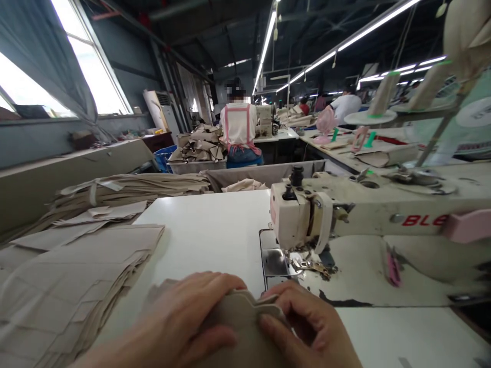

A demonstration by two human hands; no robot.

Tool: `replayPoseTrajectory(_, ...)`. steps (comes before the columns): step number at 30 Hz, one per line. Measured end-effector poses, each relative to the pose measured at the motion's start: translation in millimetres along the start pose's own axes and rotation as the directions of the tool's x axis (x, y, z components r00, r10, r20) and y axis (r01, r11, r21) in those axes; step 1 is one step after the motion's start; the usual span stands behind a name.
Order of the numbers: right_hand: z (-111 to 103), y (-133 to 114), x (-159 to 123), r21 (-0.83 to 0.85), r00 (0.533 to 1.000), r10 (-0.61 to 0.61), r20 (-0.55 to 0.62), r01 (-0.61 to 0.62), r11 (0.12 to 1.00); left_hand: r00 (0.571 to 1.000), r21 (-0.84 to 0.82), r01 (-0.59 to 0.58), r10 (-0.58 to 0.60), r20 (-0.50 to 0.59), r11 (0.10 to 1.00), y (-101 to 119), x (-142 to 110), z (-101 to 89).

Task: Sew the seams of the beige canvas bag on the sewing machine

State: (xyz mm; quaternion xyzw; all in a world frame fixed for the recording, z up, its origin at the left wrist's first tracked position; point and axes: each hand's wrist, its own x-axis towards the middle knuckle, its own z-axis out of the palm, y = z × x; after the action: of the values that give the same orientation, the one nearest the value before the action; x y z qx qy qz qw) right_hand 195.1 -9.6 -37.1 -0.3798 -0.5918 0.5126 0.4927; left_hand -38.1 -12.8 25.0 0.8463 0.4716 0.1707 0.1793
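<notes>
Both my hands hold a small beige fabric piece [245,322] at the near edge of the white sewing table [215,230]. My left hand [184,322] lies over its left side, fingers curled on the cloth. My right hand [310,327] pinches the piece's right edge between thumb and fingers. The piece sits just in front of the sewing machine's needle plate [274,258]. The cream sewing machine [345,209] with red lettering stands to the right, its presser foot [303,263] behind my right hand.
A thick stack of beige cut fabric [65,286] lies at my left, with more piles [126,189] behind it. Pink snips [392,266] rest on the machine bed. A person in a white top with pink straps [240,128] sits ahead; other workers and thread cones [383,94] are at right.
</notes>
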Motion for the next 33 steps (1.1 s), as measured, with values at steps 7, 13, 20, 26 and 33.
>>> replayPoseTrajectory(7, -5.6, 23.1, 0.2, -0.033, 0.98, 0.0, -0.197, -0.007, 0.999, 0.998, -0.075, -0.04, 0.036, -0.048, 0.996, 2.6, 35.0, 46.5)
replayPoseTrajectory(13, -8.6, 21.7, 1.0, -0.111, 0.977, -0.16, -0.144, 0.145, 0.983, 0.991, -0.082, -0.109, 0.102, -0.091, 0.991, 17.9, 45.6, 56.3)
replayPoseTrajectory(20, -10.2, 24.4, -0.8, -0.134, 0.979, -0.164, -0.118, 0.148, 0.98, 0.983, -0.209, -0.159, 0.135, -0.127, 0.965, 16.3, 48.4, 59.0)
replayPoseTrajectory(26, -9.1, 24.5, -1.0, -0.119, 0.982, -0.143, -0.123, 0.129, 0.984, 0.988, -0.267, -0.112, 0.077, -0.137, 0.957, 18.9, 47.6, 59.7)
replayPoseTrajectory(33, -4.4, 22.6, -3.7, -0.04, 0.987, -0.062, -0.149, 0.056, 0.998, 0.985, -0.363, -0.142, 0.096, -0.144, 0.921, 12.5, 48.0, 64.3)
